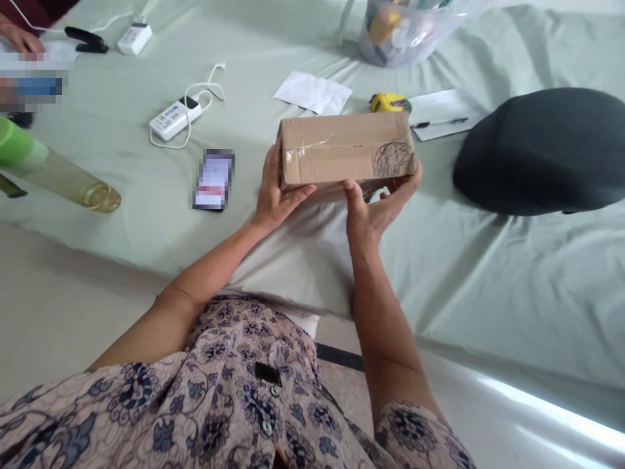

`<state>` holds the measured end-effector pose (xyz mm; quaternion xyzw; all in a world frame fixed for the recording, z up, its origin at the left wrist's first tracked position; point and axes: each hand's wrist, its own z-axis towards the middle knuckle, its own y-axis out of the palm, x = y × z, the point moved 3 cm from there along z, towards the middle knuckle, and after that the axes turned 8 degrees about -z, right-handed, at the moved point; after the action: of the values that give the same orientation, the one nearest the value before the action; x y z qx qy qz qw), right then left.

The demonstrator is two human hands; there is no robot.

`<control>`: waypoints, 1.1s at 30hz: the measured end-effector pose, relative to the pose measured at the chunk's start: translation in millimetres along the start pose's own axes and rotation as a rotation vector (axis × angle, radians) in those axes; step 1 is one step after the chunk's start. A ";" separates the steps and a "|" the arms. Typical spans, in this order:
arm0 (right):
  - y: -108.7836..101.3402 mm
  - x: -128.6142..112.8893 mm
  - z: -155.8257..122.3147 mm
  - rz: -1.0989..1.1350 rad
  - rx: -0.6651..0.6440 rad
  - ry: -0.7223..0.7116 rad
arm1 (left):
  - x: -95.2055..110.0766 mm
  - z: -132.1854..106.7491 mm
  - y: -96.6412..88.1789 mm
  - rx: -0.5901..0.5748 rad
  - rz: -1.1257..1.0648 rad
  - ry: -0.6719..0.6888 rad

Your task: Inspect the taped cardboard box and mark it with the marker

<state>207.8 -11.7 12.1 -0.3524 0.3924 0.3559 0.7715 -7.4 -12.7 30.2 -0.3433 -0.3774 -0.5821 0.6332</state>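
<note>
A brown cardboard box (336, 151) is held between my two hands over the cloth-covered table. Clear tape runs along its upper face, and dark scribbles mark the right end. My left hand (277, 189) grips the left end, with the thumb along the near lower edge. On the right, my right hand (378, 208) presses its thumb to the near edge while its fingers reach to the right end. The underside of the box is mostly hidden. Just behind the box lie a yellow tape measure (389, 102) and a white paper with a pen (439, 122).
A black cap (541, 153) sits at the right. Left of the box lie a phone (213, 180), a white power strip (176, 118) and a green-capped bottle (63, 172). A clear plastic container (405, 36) stands at the back. Another person's hand (22, 39) is at the far left.
</note>
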 end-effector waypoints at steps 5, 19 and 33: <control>-5.4 1.7 5.8 0.037 0.146 0.003 | 4.4 6.5 -5.1 0.029 -0.134 -0.064; -1.7 5.5 13.7 0.086 0.035 0.001 | -15.8 24.0 -27.6 0.189 -0.233 -0.166; -8.4 2.9 20.3 0.321 0.058 0.071 | -21.3 20.6 -20.5 0.069 -0.375 -0.318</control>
<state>223.2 1.6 20.8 -0.2751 0.4809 0.4504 0.7001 -30.2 13.6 21.3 -0.3329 -0.5491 -0.6147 0.4581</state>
